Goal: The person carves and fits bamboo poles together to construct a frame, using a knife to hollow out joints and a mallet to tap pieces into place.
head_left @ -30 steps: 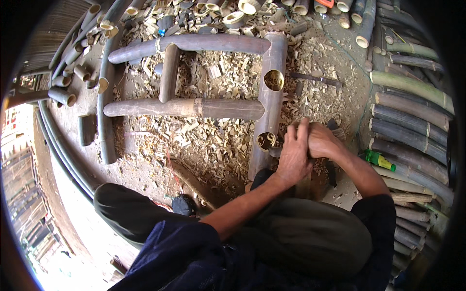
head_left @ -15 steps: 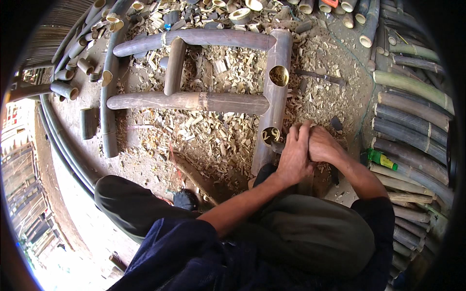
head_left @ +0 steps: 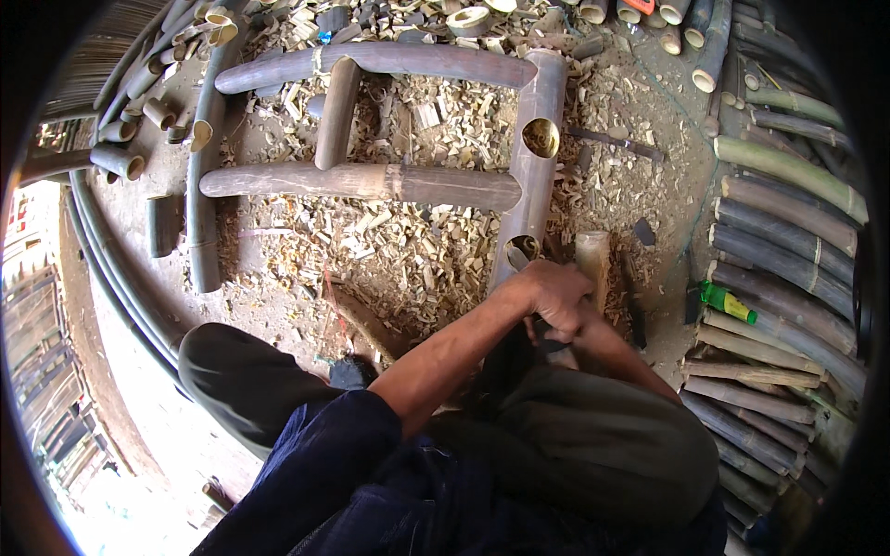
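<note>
A bamboo frame lies on the ground, its upright post (head_left: 530, 195) holding two cut holes. My left hand (head_left: 549, 289) is closed, knuckles up, beside the post's nearer hole (head_left: 522, 250). A greyish, blade-like edge shows at that hole, but its handle is hidden. My right hand (head_left: 577, 326) is tucked under and against the left, its fingers mostly covered. What the two hands grip between them cannot be made out. Just beyond them stands a short wooden block (head_left: 593, 264).
Wood chips and shavings (head_left: 399, 241) cover the ground inside the frame. Bamboo poles (head_left: 788, 250) are stacked along the right, with a green and yellow bottle (head_left: 728, 302) on them. Cut bamboo pieces (head_left: 119, 162) lie at the left. A long flat strip (head_left: 621, 142) lies beyond the post.
Both hands have drawn back toward my body. The right hand has gone from beside the left to beneath it, and the wooden block has come into sight.
</note>
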### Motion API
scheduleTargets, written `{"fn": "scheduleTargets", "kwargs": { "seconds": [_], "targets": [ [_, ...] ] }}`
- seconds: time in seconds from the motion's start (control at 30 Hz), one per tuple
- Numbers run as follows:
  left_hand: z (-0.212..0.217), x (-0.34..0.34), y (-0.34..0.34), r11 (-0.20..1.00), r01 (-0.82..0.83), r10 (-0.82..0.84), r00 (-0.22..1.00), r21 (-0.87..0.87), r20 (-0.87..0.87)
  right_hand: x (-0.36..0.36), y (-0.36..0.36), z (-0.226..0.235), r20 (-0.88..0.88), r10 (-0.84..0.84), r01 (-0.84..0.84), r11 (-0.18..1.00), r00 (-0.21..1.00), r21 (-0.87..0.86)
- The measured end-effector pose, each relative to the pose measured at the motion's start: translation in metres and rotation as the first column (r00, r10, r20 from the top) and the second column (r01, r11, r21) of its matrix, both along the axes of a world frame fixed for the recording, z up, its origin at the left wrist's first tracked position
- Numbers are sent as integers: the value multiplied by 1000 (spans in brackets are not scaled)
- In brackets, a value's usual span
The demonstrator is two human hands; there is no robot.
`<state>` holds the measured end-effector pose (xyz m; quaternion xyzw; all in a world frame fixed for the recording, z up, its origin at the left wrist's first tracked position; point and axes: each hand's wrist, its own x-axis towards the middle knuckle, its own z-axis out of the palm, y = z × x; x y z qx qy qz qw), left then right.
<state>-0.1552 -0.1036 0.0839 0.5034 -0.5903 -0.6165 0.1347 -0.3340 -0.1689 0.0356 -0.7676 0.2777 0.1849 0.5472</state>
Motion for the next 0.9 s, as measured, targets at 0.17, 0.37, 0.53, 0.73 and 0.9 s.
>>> {"fn": "scheduleTargets", "kwargs": {
  "seconds": [0.17,0.37,0.53,0.73,0.9],
  "targets": [
    [15,-42,14,700,-692,704,710,-176,6,52,-37,58,-320,501,-589,745,804,-313],
    [7,2,20,965,-242,239,970,-97,-50,45,15,39,-147,-57,69,995,988,76],
    [44,-4,73,664,-606,681,732,-437,19,53,81,47,-486,-725,667,-48,488,743],
    [64,16,190,848,-527,484,731,-53,481,38,102,48,-412,-587,515,10,697,857],
    [64,83,124,993,-122,88,695,-4,714,70,100,15,-518,-650,464,-274,556,842]
  ]
}}
